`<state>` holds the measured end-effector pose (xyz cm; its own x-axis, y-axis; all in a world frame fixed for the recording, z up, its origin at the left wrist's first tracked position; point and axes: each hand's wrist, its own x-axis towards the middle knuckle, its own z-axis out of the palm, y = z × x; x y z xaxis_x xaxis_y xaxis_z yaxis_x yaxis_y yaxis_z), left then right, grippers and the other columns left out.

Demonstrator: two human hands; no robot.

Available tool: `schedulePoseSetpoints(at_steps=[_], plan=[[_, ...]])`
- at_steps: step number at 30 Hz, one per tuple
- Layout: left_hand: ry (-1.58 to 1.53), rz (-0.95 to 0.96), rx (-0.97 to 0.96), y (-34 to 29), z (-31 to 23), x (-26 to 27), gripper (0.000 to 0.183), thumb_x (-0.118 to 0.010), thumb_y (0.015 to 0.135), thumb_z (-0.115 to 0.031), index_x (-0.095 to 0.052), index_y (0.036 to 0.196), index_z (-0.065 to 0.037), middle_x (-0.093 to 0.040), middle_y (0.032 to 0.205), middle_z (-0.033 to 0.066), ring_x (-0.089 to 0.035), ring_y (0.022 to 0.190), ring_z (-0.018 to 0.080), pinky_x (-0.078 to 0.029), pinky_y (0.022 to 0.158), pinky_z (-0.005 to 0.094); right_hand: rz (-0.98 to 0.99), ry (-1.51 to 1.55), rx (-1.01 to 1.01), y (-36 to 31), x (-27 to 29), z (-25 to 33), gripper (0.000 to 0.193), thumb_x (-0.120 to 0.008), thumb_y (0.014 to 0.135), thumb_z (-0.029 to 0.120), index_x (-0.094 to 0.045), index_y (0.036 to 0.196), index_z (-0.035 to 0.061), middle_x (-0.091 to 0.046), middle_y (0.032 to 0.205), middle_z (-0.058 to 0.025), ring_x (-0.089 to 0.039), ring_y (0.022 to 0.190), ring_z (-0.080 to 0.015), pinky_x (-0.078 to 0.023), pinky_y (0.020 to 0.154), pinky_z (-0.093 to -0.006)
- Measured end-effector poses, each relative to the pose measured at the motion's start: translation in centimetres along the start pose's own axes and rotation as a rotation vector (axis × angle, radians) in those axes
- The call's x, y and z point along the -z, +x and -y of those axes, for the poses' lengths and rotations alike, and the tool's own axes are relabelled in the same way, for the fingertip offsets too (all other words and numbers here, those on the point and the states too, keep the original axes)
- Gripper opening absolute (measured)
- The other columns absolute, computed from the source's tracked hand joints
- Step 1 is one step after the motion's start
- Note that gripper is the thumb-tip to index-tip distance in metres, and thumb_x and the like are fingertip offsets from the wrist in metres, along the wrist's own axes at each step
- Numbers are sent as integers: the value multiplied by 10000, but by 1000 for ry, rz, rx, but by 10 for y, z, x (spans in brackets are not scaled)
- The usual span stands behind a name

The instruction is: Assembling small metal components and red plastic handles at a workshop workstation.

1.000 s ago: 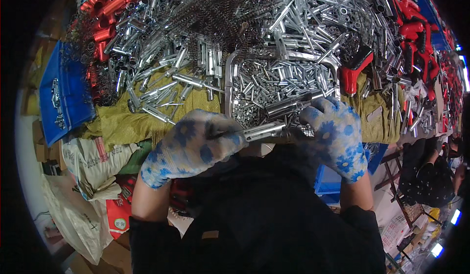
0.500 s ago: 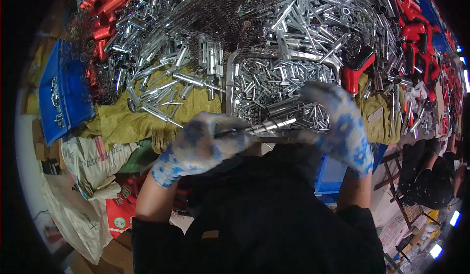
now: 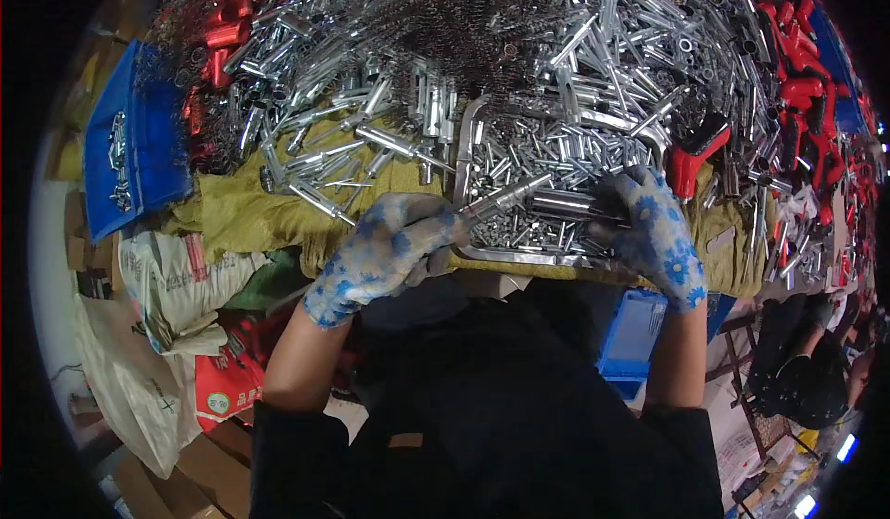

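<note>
My left hand (image 3: 394,246), in a white glove with blue flowers, is closed around one end of a shiny metal tube-like shaft (image 3: 505,197). The shaft slants up to the right over a metal tray (image 3: 565,259) of small pins and rods (image 3: 505,227). Over the tray's right side is my right hand (image 3: 656,232), gloved alike. Its fingers and thumb look apart, near the right end of a darker metal cylinder (image 3: 561,206) lying on the pins. The fingertips are in shadow, and any small part at them is hidden.
Heaped metal tubes and rods (image 3: 640,37) and dark springs (image 3: 464,28) lie behind the tray. Red tubes (image 3: 227,32) are far left; red-and-black handles (image 3: 695,153) are right. A blue bin (image 3: 139,144) stands left, another blue crate (image 3: 632,334) below the table edge. A person (image 3: 807,361) is at right.
My left hand has moved slightly right, and the shaft has swung to point up over the tray. My right hand has come down onto the tray's right side. The whole view has shifted slightly.
</note>
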<state>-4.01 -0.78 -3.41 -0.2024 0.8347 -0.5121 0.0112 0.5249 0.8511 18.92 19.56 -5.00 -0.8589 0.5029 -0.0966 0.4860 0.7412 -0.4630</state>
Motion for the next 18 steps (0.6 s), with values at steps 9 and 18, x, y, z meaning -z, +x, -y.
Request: schedulePoseSetpoints(at_steps=[9, 18], plan=[[-68, -11, 62, -5, -1, -1, 402, -535, 912, -412, -636, 934, -23, -542, 614, 3, -484, 489, 62, -357, 430, 217, -222, 679, -185, -15, -2, -9, 260, -721, 753, 113, -586, 952, 16, -583, 882, -30, -559, 868, -128, -450, 794, -272], [-227, 149, -12, -3, -14, -14, 328, -577, 886, -353, -634, 870, -30, -522, 612, -14, -440, 477, 42, -318, 433, 202, -223, 1260, -390, -15, -38, 14, 367, -685, 792, 326, -563, 1006, 53, -541, 830, -12, -503, 746, -86, -416, 697, -220]])
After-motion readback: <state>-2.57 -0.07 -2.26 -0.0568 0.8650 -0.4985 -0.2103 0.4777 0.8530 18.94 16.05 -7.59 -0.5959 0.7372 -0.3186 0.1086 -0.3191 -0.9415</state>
